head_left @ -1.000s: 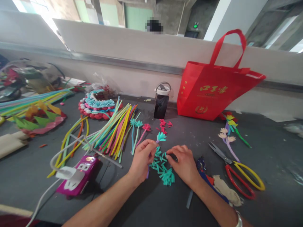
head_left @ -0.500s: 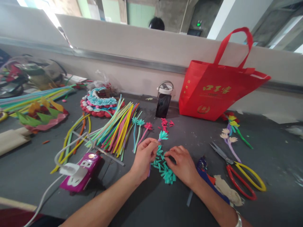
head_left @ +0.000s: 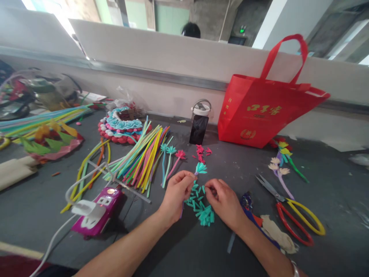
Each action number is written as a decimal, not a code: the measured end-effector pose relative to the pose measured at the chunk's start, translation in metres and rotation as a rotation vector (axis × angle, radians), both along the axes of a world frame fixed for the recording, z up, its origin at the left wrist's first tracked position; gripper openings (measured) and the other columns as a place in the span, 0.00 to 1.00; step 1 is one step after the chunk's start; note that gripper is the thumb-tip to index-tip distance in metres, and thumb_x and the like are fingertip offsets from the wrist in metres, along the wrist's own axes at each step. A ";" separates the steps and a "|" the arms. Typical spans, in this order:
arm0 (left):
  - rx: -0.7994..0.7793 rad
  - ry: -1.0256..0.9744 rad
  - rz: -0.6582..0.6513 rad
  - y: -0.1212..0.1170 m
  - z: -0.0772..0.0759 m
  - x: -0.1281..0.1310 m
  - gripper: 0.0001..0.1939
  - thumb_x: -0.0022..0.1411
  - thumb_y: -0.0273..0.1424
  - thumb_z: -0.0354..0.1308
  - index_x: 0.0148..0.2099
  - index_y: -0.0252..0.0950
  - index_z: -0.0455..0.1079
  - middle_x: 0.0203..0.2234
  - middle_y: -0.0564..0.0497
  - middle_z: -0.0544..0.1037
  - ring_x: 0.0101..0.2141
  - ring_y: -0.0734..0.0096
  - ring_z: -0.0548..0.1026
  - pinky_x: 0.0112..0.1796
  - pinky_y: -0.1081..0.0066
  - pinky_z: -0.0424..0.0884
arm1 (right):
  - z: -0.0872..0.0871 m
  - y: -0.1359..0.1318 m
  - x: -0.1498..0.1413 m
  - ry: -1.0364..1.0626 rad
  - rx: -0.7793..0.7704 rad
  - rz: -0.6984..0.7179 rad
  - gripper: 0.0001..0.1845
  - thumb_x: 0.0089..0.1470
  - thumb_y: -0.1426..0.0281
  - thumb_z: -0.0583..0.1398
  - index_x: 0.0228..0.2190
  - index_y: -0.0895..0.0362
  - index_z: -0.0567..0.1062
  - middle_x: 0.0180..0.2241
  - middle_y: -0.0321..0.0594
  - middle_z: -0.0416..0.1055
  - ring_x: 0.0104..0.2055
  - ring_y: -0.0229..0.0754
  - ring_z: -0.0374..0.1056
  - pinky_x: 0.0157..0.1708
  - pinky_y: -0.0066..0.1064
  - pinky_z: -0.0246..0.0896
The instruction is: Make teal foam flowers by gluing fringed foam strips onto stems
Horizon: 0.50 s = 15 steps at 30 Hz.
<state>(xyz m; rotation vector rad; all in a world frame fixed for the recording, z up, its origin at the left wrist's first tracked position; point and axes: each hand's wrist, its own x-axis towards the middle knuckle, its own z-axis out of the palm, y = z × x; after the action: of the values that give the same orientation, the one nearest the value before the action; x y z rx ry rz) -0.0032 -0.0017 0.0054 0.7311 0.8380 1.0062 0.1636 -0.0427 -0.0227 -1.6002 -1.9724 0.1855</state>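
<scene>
My left hand (head_left: pixel 177 195) is closed around the purple stem of a pipe-cleaner flower (head_left: pixel 201 168), whose teal petals stick out above the fingertips. My right hand (head_left: pixel 223 200) pinches a short teal pipe-cleaner piece (head_left: pixel 203 189) between thumb and forefinger. Beneath and between the hands lies a loose pile of cut teal pieces (head_left: pixel 205 215) on the dark table. Beyond my left hand rest finished flowers: a red one (head_left: pixel 180 154) on a pink stem and two teal ones (head_left: pixel 171 149). Several cut red pieces (head_left: pixel 200 153) lie farther back.
Scissors (head_left: pixel 279 198) with red and yellow handles lie to the right, near more flowers (head_left: pixel 278 167). A bundle of coloured pipe cleaners (head_left: pixel 144 157) and a purple power strip (head_left: pixel 99 209) are at left. A red bag (head_left: pixel 265 111) and a phone (head_left: pixel 198 129) against a bottle stand behind.
My right hand has lifted slightly off the pile, its thumb and forefinger now closed on a teal piece. The flower in my left hand has shifted slightly right and down.
</scene>
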 end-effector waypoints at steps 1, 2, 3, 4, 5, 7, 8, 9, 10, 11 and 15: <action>0.000 0.009 0.000 0.000 0.000 0.000 0.11 0.53 0.33 0.65 0.27 0.35 0.66 0.16 0.62 0.57 0.17 0.84 0.48 0.18 0.77 0.42 | 0.004 -0.001 0.001 0.020 0.020 -0.002 0.06 0.60 0.74 0.56 0.32 0.53 0.72 0.29 0.35 0.72 0.33 0.41 0.69 0.33 0.31 0.63; 0.000 0.019 0.001 0.000 0.000 0.000 0.11 0.53 0.33 0.65 0.27 0.35 0.66 0.16 0.62 0.56 0.17 0.84 0.48 0.18 0.77 0.42 | 0.009 -0.002 0.001 0.047 0.047 -0.002 0.06 0.59 0.74 0.57 0.32 0.53 0.72 0.29 0.36 0.73 0.33 0.41 0.69 0.33 0.31 0.64; 0.001 0.028 0.000 0.000 0.000 0.000 0.11 0.53 0.34 0.65 0.27 0.35 0.67 0.16 0.62 0.56 0.17 0.84 0.48 0.18 0.77 0.42 | 0.015 -0.003 0.001 0.078 0.074 0.003 0.07 0.59 0.75 0.57 0.32 0.53 0.73 0.30 0.36 0.73 0.33 0.41 0.69 0.32 0.31 0.64; 0.001 0.035 0.000 0.000 0.001 0.000 0.11 0.52 0.34 0.65 0.28 0.35 0.67 0.16 0.62 0.56 0.17 0.84 0.48 0.18 0.77 0.42 | 0.020 -0.005 0.001 0.112 0.100 0.013 0.07 0.59 0.75 0.57 0.32 0.53 0.74 0.30 0.36 0.73 0.33 0.41 0.69 0.32 0.30 0.65; -0.001 0.041 -0.001 0.000 0.001 0.000 0.11 0.52 0.34 0.65 0.28 0.35 0.67 0.16 0.62 0.57 0.17 0.84 0.48 0.18 0.77 0.42 | 0.027 -0.007 0.001 0.143 0.125 0.029 0.08 0.59 0.76 0.57 0.33 0.52 0.74 0.30 0.35 0.73 0.33 0.40 0.69 0.32 0.30 0.65; -0.008 0.049 -0.004 0.000 0.000 0.000 0.11 0.51 0.35 0.66 0.28 0.35 0.68 0.16 0.62 0.56 0.17 0.84 0.49 0.18 0.77 0.42 | 0.039 -0.011 0.001 0.177 0.163 0.058 0.08 0.59 0.76 0.58 0.35 0.51 0.75 0.30 0.34 0.74 0.32 0.39 0.69 0.33 0.29 0.66; -0.013 0.052 -0.007 0.000 0.000 0.000 0.11 0.51 0.35 0.66 0.28 0.35 0.69 0.15 0.62 0.56 0.17 0.84 0.49 0.18 0.77 0.42 | 0.044 -0.013 0.001 0.177 0.183 0.066 0.09 0.60 0.76 0.58 0.37 0.51 0.75 0.31 0.34 0.75 0.33 0.39 0.70 0.34 0.29 0.66; -0.018 0.056 -0.010 0.000 0.000 0.000 0.11 0.51 0.35 0.66 0.28 0.35 0.69 0.15 0.62 0.56 0.17 0.84 0.49 0.18 0.77 0.42 | 0.049 -0.014 0.002 0.171 0.204 0.066 0.09 0.60 0.75 0.58 0.40 0.50 0.75 0.32 0.34 0.75 0.33 0.39 0.70 0.35 0.29 0.67; -0.023 0.059 -0.015 0.000 -0.001 0.000 0.11 0.50 0.35 0.66 0.28 0.35 0.69 0.15 0.62 0.56 0.17 0.84 0.49 0.18 0.77 0.42 | 0.053 -0.015 0.003 0.161 0.226 0.063 0.11 0.60 0.75 0.59 0.43 0.50 0.74 0.33 0.34 0.75 0.34 0.39 0.71 0.36 0.30 0.67; -0.026 0.061 -0.020 -0.001 -0.001 0.001 0.11 0.50 0.36 0.66 0.28 0.34 0.69 0.15 0.62 0.56 0.17 0.84 0.49 0.18 0.77 0.42 | 0.056 -0.016 0.004 0.147 0.249 0.058 0.12 0.60 0.75 0.59 0.45 0.50 0.73 0.34 0.35 0.75 0.35 0.39 0.71 0.38 0.31 0.68; -0.025 0.081 -0.036 -0.003 -0.002 0.002 0.11 0.51 0.36 0.65 0.29 0.34 0.69 0.15 0.62 0.56 0.17 0.83 0.49 0.19 0.77 0.43 | 0.059 -0.012 0.006 0.059 0.345 0.048 0.14 0.58 0.75 0.61 0.45 0.50 0.71 0.33 0.35 0.76 0.40 0.43 0.70 0.42 0.35 0.67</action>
<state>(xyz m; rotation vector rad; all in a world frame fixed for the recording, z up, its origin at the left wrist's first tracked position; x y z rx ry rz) -0.0007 -0.0043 0.0031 0.7670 0.9028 0.9370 0.1691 -0.0551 0.0364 -1.3116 -1.8786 -0.0853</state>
